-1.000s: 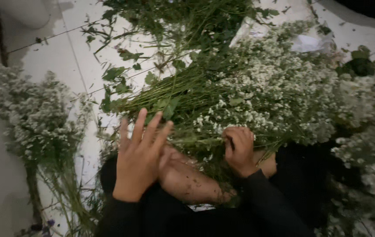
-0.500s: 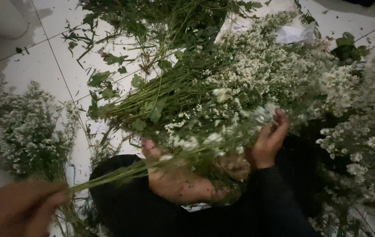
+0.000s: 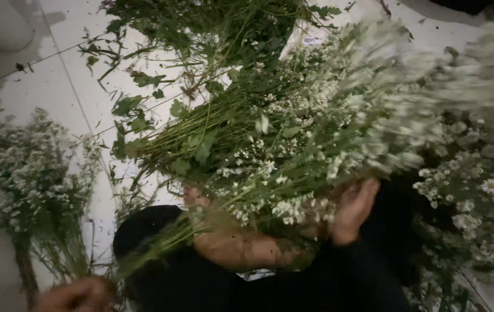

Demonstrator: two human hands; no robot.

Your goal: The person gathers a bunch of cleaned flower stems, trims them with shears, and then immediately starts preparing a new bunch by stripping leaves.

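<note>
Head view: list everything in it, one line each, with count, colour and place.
large flower bundle: one, tiny white blooms on green stems, centre, across the lap
small flower bunch: one, white and green, left on the floor
more white flowers: a mass, right edge
leafy cuttings: a heap, dark green, top centre
tiled floor: white, upper left
bare foot: one, bottom centre, under the bundle
left hand: bottom left, blurred, at a pulled stem's end
right hand: under the bundle, fingers curled up
</note>
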